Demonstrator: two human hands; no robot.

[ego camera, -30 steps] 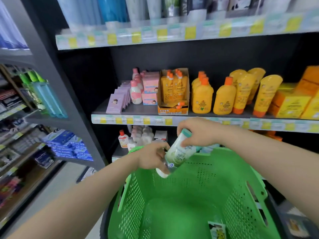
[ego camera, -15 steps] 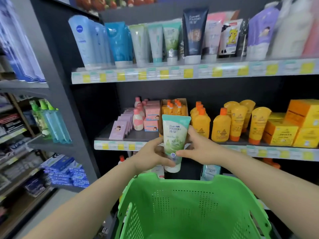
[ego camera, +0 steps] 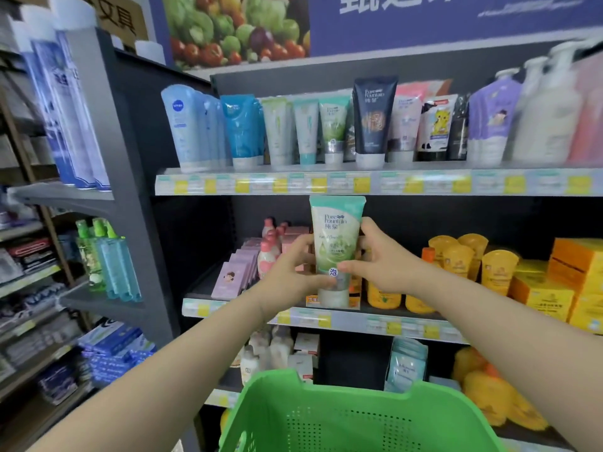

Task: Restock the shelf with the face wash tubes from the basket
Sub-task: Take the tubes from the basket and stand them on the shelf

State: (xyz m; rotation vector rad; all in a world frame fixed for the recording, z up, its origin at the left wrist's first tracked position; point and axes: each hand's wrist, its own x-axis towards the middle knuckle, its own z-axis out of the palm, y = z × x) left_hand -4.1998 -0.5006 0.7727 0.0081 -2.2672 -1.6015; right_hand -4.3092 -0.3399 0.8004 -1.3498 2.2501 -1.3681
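1. A dark metal shelving unit [ego camera: 137,158] fills the view of a shop aisle. Each shelf edge carries a strip of yellow and white price labels [ego camera: 326,184], too blurred to read.
2. A banner [ego camera: 235,27] printed with fruit and vegetables hangs above the unit.
3. The face wash tube [ego camera: 336,236] stands upright, cap down, in front of the middle shelf, just below the top shelf edge and above the basket [ego camera: 326,415].
4. The left hand [ego camera: 293,275] pinches the tube's lower left side. The right hand [ego camera: 381,265] grips its right side with curled fingers.
5. The tube label reads "Pure Fountain". A dark tube [ego camera: 373,122] on the top shelf bears the same name.
6. The held tube is green and white with a flat sealed top and a pale cap. The basket is green perforated plastic.
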